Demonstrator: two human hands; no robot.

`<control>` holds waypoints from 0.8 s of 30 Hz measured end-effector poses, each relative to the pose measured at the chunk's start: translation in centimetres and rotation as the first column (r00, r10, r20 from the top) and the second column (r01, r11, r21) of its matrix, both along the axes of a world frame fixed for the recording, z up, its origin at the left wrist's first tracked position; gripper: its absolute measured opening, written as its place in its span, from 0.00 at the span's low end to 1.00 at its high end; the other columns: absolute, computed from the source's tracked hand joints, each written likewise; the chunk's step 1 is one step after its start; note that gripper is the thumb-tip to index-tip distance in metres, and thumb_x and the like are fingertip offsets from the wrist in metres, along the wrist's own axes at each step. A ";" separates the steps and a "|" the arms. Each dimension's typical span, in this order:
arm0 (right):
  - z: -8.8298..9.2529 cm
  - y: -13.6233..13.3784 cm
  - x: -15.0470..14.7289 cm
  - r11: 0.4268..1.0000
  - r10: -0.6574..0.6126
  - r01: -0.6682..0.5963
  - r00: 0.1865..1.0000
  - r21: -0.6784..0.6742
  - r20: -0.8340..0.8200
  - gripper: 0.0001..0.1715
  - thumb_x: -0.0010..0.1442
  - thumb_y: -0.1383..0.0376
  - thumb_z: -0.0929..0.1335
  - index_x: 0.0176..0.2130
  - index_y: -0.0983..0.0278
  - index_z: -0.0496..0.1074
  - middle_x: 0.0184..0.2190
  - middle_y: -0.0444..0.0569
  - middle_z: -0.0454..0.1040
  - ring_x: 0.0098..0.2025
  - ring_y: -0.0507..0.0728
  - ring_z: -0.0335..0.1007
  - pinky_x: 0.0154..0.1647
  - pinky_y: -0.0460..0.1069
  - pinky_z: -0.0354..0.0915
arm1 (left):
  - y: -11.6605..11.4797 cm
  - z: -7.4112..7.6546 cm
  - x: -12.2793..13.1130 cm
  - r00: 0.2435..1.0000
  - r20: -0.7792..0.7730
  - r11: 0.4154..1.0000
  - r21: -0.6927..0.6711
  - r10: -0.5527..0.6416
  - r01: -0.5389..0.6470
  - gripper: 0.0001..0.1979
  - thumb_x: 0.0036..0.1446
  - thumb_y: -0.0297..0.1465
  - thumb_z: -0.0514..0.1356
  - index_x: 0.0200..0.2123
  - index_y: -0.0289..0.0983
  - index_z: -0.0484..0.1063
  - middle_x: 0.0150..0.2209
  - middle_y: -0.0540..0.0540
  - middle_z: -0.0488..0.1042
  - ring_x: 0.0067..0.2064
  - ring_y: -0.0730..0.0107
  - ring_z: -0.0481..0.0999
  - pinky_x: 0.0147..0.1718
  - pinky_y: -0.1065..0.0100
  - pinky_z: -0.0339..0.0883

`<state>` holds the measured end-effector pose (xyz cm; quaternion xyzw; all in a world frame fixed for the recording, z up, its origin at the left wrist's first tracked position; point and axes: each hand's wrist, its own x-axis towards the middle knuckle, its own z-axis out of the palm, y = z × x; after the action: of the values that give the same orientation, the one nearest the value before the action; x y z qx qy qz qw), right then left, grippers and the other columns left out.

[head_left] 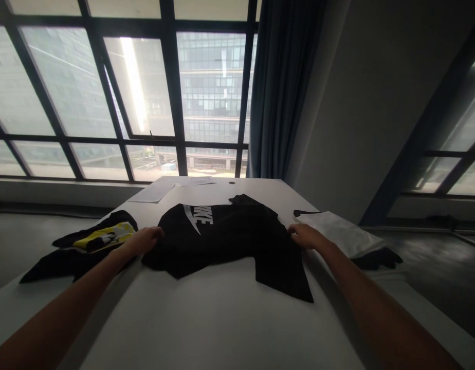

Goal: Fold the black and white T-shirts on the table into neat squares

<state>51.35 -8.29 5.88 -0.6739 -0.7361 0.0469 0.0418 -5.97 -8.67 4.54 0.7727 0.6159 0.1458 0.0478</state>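
Observation:
A black shirt [230, 234] with a white printed logo lies sideways across the white table [206, 318], its fabric partly folded over. At its left end, my left hand [147, 239] pinches the edge of the cloth. My right hand [302, 235] grips the shirt's right end between thumb and fingers. One sleeve spreads toward the table's near side, just left of my right forearm. Some dark cloth sticks out behind the shirt's far edge.
Black clothing with a yellow print [106, 237] lies at the left. On the right are a white garment [340, 231] and a black piece of cloth [378, 258]. Paper sheets [152, 193] rest at the table's far left, before windows and a blue curtain [279, 92].

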 end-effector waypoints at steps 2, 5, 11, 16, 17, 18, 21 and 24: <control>-0.1 -0.1 -1.8 0.997 0.076 -0.075 0.995 0.020 -0.066 0.21 0.60 0.63 0.66 0.51 0.62 0.75 0.52 0.55 0.76 0.53 0.62 0.72 0.54 0.53 0.64 | -0.2 -0.8 2.0 0.994 0.000 0.992 -0.060 -0.114 0.114 0.18 0.56 0.41 0.56 0.46 0.41 0.76 0.49 0.44 0.79 0.51 0.57 0.76 0.54 0.61 0.66; -1.2 -0.8 -3.2 0.980 0.127 -0.146 0.982 -0.135 -0.141 0.36 0.57 0.55 0.70 0.61 0.65 0.67 0.60 0.58 0.68 0.60 0.64 0.66 0.61 0.53 0.61 | -0.5 -1.8 3.4 0.971 -0.020 0.953 -0.200 -0.237 0.229 0.32 0.53 0.47 0.60 0.58 0.39 0.69 0.59 0.40 0.71 0.61 0.52 0.68 0.61 0.56 0.60; -3.1 -2.0 -1.5 0.901 0.095 -0.092 0.995 -0.423 -0.015 0.77 0.31 0.52 0.80 0.71 0.59 0.47 0.73 0.56 0.37 0.72 0.70 0.33 0.70 0.61 0.44 | -0.7 -1.7 0.8 0.935 -0.134 0.825 -0.523 -0.327 0.213 0.57 0.38 0.43 0.72 0.69 0.45 0.50 0.72 0.38 0.40 0.71 0.42 0.40 0.65 0.39 0.39; -2.4 -2.9 -2.4 0.873 0.045 0.040 0.986 -0.487 0.161 0.91 0.09 0.55 0.82 0.70 0.56 0.51 0.72 0.59 0.40 0.71 0.76 0.36 0.69 0.67 0.42 | -1.1 -1.2 0.5 0.893 -0.207 0.768 -0.607 -0.399 0.203 0.72 0.23 0.43 0.76 0.71 0.43 0.43 0.72 0.32 0.34 0.70 0.33 0.33 0.62 0.32 0.33; -1.9 -3.1 -2.8 0.868 0.027 0.063 0.985 -0.493 0.172 0.89 0.08 0.56 0.82 0.69 0.57 0.55 0.71 0.60 0.45 0.70 0.77 0.42 0.68 0.65 0.47 | -1.3 -1.0 0.6 0.890 -0.205 0.768 -0.604 -0.406 0.211 0.72 0.22 0.43 0.76 0.71 0.43 0.44 0.72 0.32 0.35 0.70 0.32 0.34 0.62 0.32 0.34; -1.3 -3.4 -3.1 0.853 0.012 0.080 0.985 -0.515 0.173 0.85 0.09 0.55 0.82 0.66 0.58 0.60 0.69 0.60 0.53 0.68 0.77 0.49 0.66 0.64 0.53 | -1.4 -0.8 0.6 0.890 -0.191 0.768 -0.598 -0.413 0.228 0.71 0.21 0.43 0.76 0.70 0.43 0.47 0.72 0.32 0.37 0.70 0.31 0.37 0.62 0.33 0.38; 0.6 -3.7 -4.0 0.794 0.006 0.092 0.987 -0.601 0.159 0.59 0.22 0.47 0.81 0.54 0.64 0.75 0.52 0.60 0.75 0.55 0.74 0.70 0.52 0.61 0.67 | -1.7 0.2 1.1 0.911 -0.108 0.786 -0.552 -0.398 0.278 0.48 0.34 0.47 0.73 0.61 0.43 0.65 0.68 0.38 0.56 0.66 0.38 0.57 0.61 0.46 0.56; 1.8 -3.3 -4.9 0.890 0.065 -0.003 0.991 -0.456 0.120 0.43 0.42 0.45 0.76 0.51 0.67 0.77 0.47 0.61 0.78 0.50 0.72 0.74 0.49 0.59 0.68 | -1.8 0.2 2.3 0.952 -0.086 0.893 -0.380 -0.293 0.241 0.24 0.58 0.49 0.57 0.49 0.40 0.74 0.55 0.40 0.74 0.55 0.49 0.74 0.55 0.53 0.66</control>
<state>46.44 -11.55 7.71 -0.6536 -0.7175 0.1740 -0.1664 -3.69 -10.43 4.72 0.8360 0.5217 -0.0340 0.1666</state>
